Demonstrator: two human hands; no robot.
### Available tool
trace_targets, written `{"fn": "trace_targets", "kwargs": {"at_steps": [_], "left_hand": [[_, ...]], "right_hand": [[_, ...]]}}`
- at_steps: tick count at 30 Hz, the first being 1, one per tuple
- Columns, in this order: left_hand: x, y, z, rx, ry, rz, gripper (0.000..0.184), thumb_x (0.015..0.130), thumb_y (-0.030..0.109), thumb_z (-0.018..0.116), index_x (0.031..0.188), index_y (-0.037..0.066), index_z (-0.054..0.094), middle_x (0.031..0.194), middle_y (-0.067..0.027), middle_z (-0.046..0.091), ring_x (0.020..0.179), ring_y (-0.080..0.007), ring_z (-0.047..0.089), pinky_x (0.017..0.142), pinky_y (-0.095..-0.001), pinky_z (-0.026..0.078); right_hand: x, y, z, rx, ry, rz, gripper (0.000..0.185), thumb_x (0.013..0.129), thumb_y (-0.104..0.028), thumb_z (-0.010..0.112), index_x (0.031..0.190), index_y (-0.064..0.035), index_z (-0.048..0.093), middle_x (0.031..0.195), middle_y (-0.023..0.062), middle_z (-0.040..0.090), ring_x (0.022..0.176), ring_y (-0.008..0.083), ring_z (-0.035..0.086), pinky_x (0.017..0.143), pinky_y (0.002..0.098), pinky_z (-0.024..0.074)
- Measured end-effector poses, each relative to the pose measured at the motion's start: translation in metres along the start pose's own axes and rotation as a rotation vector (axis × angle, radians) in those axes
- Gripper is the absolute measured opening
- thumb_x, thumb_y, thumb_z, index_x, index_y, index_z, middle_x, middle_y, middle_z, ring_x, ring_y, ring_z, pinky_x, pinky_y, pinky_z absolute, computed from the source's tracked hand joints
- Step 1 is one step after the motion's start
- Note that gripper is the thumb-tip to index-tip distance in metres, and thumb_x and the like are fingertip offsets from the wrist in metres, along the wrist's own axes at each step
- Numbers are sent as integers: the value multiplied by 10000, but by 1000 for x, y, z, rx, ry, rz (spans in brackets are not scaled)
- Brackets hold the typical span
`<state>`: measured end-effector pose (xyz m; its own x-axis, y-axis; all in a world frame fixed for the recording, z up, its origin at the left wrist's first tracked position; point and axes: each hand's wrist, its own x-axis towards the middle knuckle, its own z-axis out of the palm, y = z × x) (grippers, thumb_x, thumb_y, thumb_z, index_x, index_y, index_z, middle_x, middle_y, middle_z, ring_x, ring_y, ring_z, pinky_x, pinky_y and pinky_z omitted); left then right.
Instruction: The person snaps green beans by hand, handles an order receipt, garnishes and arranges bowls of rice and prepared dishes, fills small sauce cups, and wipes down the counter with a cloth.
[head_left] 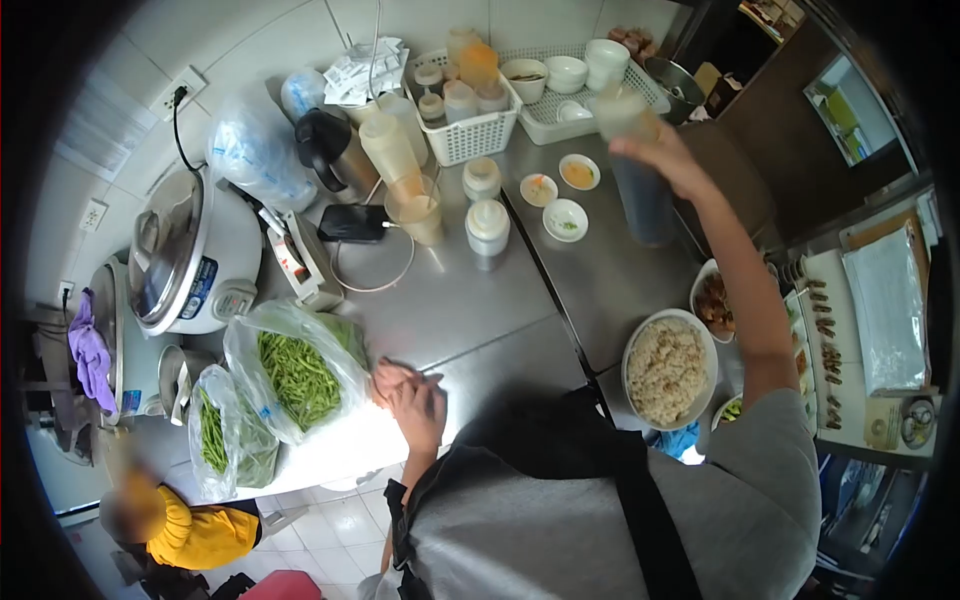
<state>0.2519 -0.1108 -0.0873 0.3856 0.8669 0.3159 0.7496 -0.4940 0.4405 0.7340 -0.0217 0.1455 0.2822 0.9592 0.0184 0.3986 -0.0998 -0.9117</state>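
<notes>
Tipping of the tall container (645, 210) is possible if the hold near its top is loosened or applied off-centre; nearby small bowls (579, 172) could then be struck. The container is positioned over the right part of the counter (600, 270). It is gripped by the right hand (668, 158), partly closed around the upper section. The left hand (414, 405) is placed beside the bagged greens (297, 372); its opening and contents cannot be determined.
</notes>
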Motion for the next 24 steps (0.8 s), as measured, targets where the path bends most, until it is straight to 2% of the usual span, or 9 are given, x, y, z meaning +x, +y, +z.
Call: {"fn": "trace_targets", "kwargs": {"at_steps": [2, 4, 5, 8, 12, 24], "left_hand": [[1, 6, -4, -20, 9, -13, 198, 750, 132, 624, 934, 140, 698, 886, -101, 554, 859, -308, 492, 812, -417, 377], [3, 8, -5, -20, 18, -12, 189, 752, 128, 625, 927, 136, 697, 872, -98, 550, 856, -305, 491, 811, -417, 376], [3, 9, -5, -10, 22, -8, 187, 752, 126, 627, 925, 134, 696, 866, -97, 548, 855, -304, 491, 810, -417, 376], [1, 9, -4, 13, 24, -20, 179, 750, 115, 627, 917, 126, 691, 864, -99, 546, 863, -305, 492, 821, -417, 375], [2, 13, -4, 30, 35, -14, 179, 750, 96, 624, 917, 117, 684, 885, -104, 555, 883, -308, 497, 837, -417, 377], [0, 14, -4, 12, 74, -24, 186, 742, 96, 625, 917, 125, 683, 877, -97, 557, 845, -307, 486, 811, -411, 387]], "right_hand": [[-16, 44, 5, -137, -138, 48, 800, 598, -337, 862, 1246, -44, 498, 1129, 68, 591, 1028, 155, 552, 927, 305, 420], [-31, 79, 11, -430, -166, 67, 817, 562, -302, 878, 1236, -40, 498, 1118, 81, 602, 1024, 180, 565, 916, 325, 432], [-39, 88, 12, -524, -202, 79, 836, 502, -333, 869, 1200, -38, 517, 1123, 184, 601, 1069, 304, 580, 910, 345, 453], [-52, 117, 19, -654, -232, -20, 791, 487, -290, 852, 1169, -55, 528, 1108, 185, 601, 1048, 336, 578, 884, 380, 469], [-54, 141, 25, -884, -234, -1, 730, 482, -202, 810, 1138, -69, 522, 1048, 158, 601, 1000, 330, 592, 850, 408, 491], [-21, 141, 39, -1353, -300, -40, 589, 451, -116, 827, 979, -82, 567, 965, 126, 633, 933, 303, 628, 774, 399, 517]]}}
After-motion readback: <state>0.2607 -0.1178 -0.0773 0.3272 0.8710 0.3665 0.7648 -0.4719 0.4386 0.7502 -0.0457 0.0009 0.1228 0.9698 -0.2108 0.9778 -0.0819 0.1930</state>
